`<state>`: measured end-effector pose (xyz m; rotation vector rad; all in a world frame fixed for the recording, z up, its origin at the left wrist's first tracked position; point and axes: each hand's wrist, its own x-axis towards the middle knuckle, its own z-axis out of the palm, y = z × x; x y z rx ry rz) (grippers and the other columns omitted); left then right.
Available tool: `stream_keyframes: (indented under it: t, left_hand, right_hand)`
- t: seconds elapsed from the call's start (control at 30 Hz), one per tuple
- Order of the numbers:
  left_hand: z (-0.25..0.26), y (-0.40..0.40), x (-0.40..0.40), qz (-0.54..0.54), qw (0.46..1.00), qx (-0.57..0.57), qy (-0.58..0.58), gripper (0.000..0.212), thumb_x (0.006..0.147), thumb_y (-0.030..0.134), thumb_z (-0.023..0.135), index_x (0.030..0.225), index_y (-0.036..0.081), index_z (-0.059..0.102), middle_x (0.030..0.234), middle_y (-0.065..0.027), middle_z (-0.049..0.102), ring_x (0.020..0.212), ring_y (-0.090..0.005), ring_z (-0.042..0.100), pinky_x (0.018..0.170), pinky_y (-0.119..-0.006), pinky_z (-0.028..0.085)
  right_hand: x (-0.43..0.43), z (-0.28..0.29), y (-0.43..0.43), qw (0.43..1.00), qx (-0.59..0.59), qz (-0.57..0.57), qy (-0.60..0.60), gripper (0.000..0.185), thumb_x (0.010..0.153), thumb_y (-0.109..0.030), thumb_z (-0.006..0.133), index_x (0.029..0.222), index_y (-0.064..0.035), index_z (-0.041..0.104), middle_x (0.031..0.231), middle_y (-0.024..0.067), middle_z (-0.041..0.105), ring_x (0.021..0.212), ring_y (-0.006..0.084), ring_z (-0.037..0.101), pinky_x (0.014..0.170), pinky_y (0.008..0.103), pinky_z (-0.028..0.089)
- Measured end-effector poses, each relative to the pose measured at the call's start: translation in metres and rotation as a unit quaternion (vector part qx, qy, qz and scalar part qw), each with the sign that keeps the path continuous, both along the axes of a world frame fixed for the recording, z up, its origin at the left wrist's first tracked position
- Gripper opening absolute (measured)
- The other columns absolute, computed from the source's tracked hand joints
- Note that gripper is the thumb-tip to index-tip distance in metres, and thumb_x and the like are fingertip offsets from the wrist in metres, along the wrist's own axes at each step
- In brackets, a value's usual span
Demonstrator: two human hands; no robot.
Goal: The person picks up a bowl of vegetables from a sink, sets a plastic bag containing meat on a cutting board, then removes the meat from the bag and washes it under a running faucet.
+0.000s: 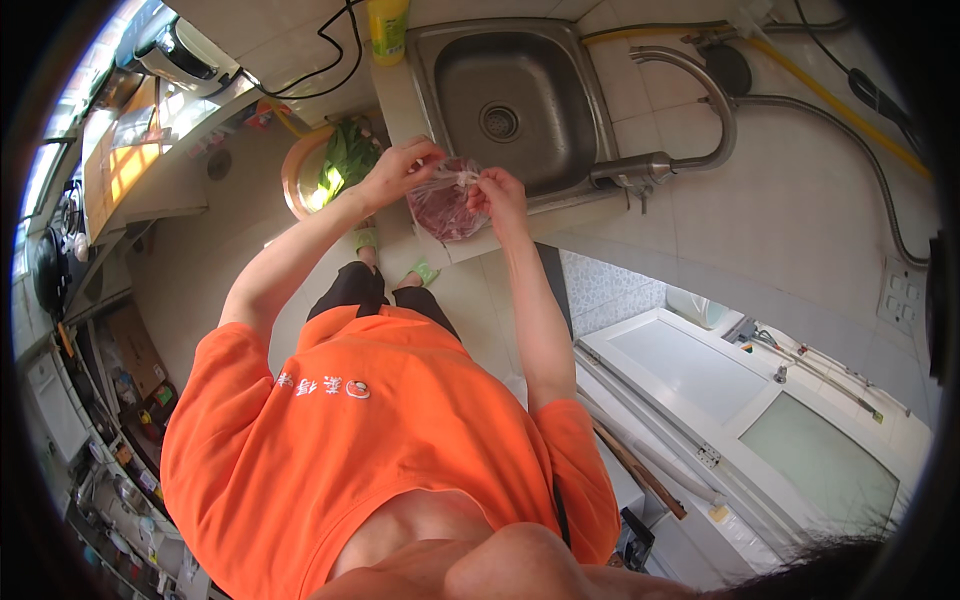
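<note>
A clear plastic bag (445, 216) of dark red raw meat rests on the counter at the near edge of the sink. Its gathered top is tied in a knot. On the knot's right side, the fingertips of my right hand (501, 201) pinch the twisted plastic. My left hand (405, 171) is at the bag's upper left, its curled fingers gripping the plastic there. Just beyond the bag lies the stainless steel sink (551, 97), with a drain strainer (499, 122) in its bottom.
A curved metal faucet (724, 112) rises right of the sink. A yellow bottle (388, 34) stands at its far left corner. Lower left, a round basin (294, 180) holds leafy greens (351, 154). An electric kettle (180, 56) sits on the left counter; a white-framed door (675, 360) is at right.
</note>
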<state>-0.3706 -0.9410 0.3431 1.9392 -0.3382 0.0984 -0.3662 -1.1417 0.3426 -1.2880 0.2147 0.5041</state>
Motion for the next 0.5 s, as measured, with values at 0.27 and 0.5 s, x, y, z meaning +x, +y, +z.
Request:
stream_keyframes:
  t: [0.27, 0.5]
  left_hand:
    - [0.006, -0.016, 0.004, -0.086, 0.993, 0.045, -0.068, 0.013, 0.072, 0.004, 0.059, 0.083, 0.001, 0.054, 0.078, -0.0114, 0.054, 0.069, -0.0262, 0.055, 0.058, -0.031, 0.044]
    - [0.008, -0.019, 0.008, -0.133, 0.981, 0.101, -0.100, 0.016, 0.067, 0.003, 0.058, 0.083, 0.002, 0.054, 0.079, -0.0122, 0.053, 0.074, -0.0307, 0.054, 0.061, -0.036, 0.044]
  right_hand:
    - [-0.003, 0.010, 0.013, 0.987, -0.069, 0.072, -0.124, 0.007, 0.078, 0.000, 0.046, 0.084, -0.0014, 0.048, 0.064, 0.0073, 0.055, 0.051, 0.0108, 0.053, 0.042, 0.0206, 0.042]
    - [0.003, 0.004, 0.011, 0.891, -0.331, 0.065, -0.305, 0.005, 0.073, -0.006, 0.054, 0.077, -0.0030, 0.053, 0.059, 0.0059, 0.057, 0.051, 0.0149, 0.056, 0.047, 0.0259, 0.043]
